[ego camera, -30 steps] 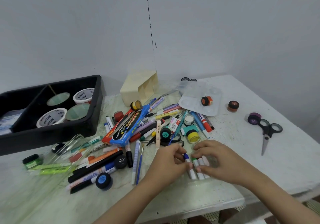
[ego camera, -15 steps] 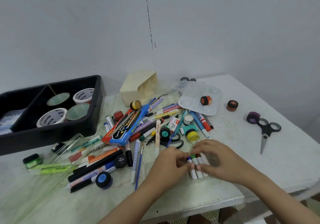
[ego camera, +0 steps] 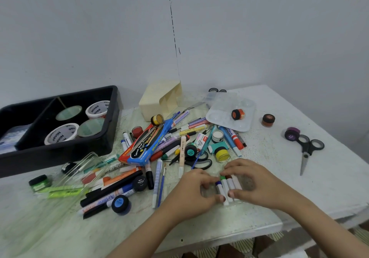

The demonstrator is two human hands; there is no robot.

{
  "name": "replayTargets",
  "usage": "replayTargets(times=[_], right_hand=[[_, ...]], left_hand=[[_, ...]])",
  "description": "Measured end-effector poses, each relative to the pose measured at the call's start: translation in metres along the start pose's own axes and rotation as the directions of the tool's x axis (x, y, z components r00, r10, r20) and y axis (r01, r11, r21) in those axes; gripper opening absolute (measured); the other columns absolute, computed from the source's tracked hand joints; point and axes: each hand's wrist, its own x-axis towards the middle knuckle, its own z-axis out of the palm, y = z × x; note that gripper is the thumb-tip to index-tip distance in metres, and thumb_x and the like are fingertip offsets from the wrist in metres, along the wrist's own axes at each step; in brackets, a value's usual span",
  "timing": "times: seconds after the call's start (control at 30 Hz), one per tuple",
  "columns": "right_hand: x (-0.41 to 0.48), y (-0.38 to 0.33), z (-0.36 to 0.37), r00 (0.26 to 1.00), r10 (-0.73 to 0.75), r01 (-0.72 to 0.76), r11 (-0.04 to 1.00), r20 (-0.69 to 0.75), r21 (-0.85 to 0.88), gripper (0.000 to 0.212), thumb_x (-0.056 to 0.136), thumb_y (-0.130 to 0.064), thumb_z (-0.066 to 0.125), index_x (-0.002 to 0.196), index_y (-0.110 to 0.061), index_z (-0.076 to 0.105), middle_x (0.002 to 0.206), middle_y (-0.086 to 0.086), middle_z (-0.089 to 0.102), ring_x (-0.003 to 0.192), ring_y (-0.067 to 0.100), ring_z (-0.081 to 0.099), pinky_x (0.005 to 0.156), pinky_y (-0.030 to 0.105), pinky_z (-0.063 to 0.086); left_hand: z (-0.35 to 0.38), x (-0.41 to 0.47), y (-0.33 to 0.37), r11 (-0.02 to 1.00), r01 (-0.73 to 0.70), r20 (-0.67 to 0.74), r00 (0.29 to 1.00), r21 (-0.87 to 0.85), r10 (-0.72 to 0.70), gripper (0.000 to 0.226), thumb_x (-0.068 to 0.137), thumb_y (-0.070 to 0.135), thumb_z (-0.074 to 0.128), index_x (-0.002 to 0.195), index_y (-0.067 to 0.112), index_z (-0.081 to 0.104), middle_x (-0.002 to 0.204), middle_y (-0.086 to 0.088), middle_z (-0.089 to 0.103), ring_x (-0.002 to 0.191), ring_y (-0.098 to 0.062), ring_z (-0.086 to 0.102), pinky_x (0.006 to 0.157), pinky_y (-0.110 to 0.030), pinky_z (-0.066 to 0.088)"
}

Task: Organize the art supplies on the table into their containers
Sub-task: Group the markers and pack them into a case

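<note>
Closing in, left hand (ego camera: pixel 191 189) and right hand (ego camera: pixel 257 179), fingers curled, now pinch four tubes (ego camera: pixel 228 185) into one tight row at lower centre; the blue one has joined, so boxing looks next.

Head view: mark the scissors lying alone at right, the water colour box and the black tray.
lone scissors (ego camera: pixel 307 151), head view, where the handles join.
water colour box (ego camera: pixel 148 144), head view, blue top face.
black tray (ego camera: pixel 60 155), head view, near outer wall.
</note>
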Motion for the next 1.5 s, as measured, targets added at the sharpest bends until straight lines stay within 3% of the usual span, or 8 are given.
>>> replayTargets(times=[0.17, 0.33, 0.47, 0.67, 0.87, 1.13, 1.27, 1.5], right_hand=[[0.000, 0.000, 0.000, 1.000, 0.009, -0.009, 1.000, -0.009, 0.012, 0.054, 0.065, -0.064, 0.059, 0.114, -0.042, 0.062, 0.118, -0.027, 0.049, 0.115, -0.008, 0.043, 0.101, 0.024, 0.037], [0.000, 0.000, 0.001, 1.000, 0.008, -0.008, 1.000, -0.008, 0.003, 0.054, 0.066, -0.064, 0.058, 0.115, -0.042, 0.062, 0.118, -0.028, 0.048, 0.115, -0.008, 0.043, 0.101, 0.024, 0.038], [0.000, 0.001, 0.001, 1.000, 0.011, -0.011, 1.000, -0.003, -0.008, 0.054, 0.066, -0.065, 0.059, 0.115, -0.042, 0.061, 0.118, -0.029, 0.047, 0.115, -0.008, 0.042, 0.101, 0.025, 0.037], [0.000, 0.003, 0.004, 1.000, 0.003, -0.003, 0.997, 0.004, -0.072, 0.044, 0.077, -0.046, 0.071, 0.120, -0.038, 0.060, 0.119, -0.032, 0.041, 0.117, -0.009, 0.037, 0.103, 0.021, 0.033], [0.000, 0.004, 0.003, 1.000, 0.004, -0.004, 0.999, 0.011, -0.040, 0.051, 0.072, -0.058, 0.064, 0.119, -0.040, 0.061, 0.121, -0.031, 0.043, 0.117, -0.010, 0.038, 0.103, 0.024, 0.035], [0.000, 0.003, 0.002, 1.000, 0.005, -0.005, 0.999, 0.015, -0.054, 0.052, 0.074, -0.054, 0.067, 0.123, -0.041, 0.057, 0.124, -0.028, 0.040, 0.120, -0.008, 0.035, 0.104, 0.024, 0.032], [0.000, -0.001, 0.004, 1.000, 0.004, -0.005, 0.994, -0.012, -0.105, 0.051, 0.077, -0.045, 0.071, 0.125, -0.038, 0.055, 0.127, -0.024, 0.039, 0.121, -0.005, 0.033, 0.105, 0.022, 0.031], [0.001, -0.005, 0.003, 1.000, 0.025, -0.024, 0.993, 0.004, -0.117, 0.049, 0.078, -0.044, 0.071, 0.125, -0.039, 0.056, 0.125, -0.027, 0.035, 0.119, -0.007, 0.031, 0.103, 0.019, 0.029]], left_hand=[[-0.002, -0.001, 0.000, 0.999, 0.014, 0.054, 0.998, 0.045, -0.017, 0.068, 0.070, 0.050, 0.074, 0.130, 0.027, 0.055, 0.109, 0.012, 0.049, 0.094, 0.001, 0.048, 0.074, -0.014, 0.041], [0.000, 0.000, 0.002, 0.998, 0.033, 0.027, 0.999, 0.048, -0.035, 0.063, 0.076, 0.044, 0.072, 0.132, 0.023, 0.053, 0.111, 0.011, 0.049, 0.098, -0.003, 0.048, 0.079, -0.016, 0.041], [0.002, 0.001, 0.003, 0.998, 0.069, -0.002, 0.998, 0.004, -0.069, 0.061, 0.074, 0.037, 0.075, 0.130, 0.022, 0.055, 0.106, 0.010, 0.049, 0.091, -0.001, 0.047, 0.071, -0.011, 0.037], [0.005, 0.004, 0.009, 0.994, 0.108, -0.031, 0.994, -0.008, -0.108, 0.058, 0.073, 0.033, 0.075, 0.128, 0.021, 0.058, 0.099, 0.008, 0.045, 0.088, -0.004, 0.047, 0.074, -0.015, 0.040], [0.004, 0.001, 0.010, 0.995, 0.098, -0.018, 0.995, 0.016, -0.098, 0.051, 0.081, 0.038, 0.066, 0.128, 0.019, 0.058, 0.106, 0.007, 0.047, 0.095, -0.004, 0.047, 0.081, -0.018, 0.043], [0.004, 0.008, 0.013, 0.987, 0.159, -0.052, 0.986, 0.031, -0.157, 0.055, 0.071, 0.033, 0.078, 0.122, 0.022, 0.062, 0.095, 0.007, 0.049, 0.084, -0.008, 0.051, 0.068, -0.019, 0.041], [0.005, 0.007, 0.012, 0.987, 0.137, -0.070, 0.989, 0.082, -0.131, 0.051, 0.074, 0.035, 0.075, 0.122, 0.023, 0.062, 0.100, 0.006, 0.051, 0.090, -0.009, 0.051, 0.077, -0.026, 0.046], [0.007, -0.007, 0.005, 0.956, -0.037, -0.058, 0.997, 0.292, 0.056, 0.047, 0.087, 0.047, 0.058, 0.126, 0.022, 0.059, 0.114, 0.007, 0.048, 0.106, -0.008, 0.040, 0.093, -0.023, 0.036]])
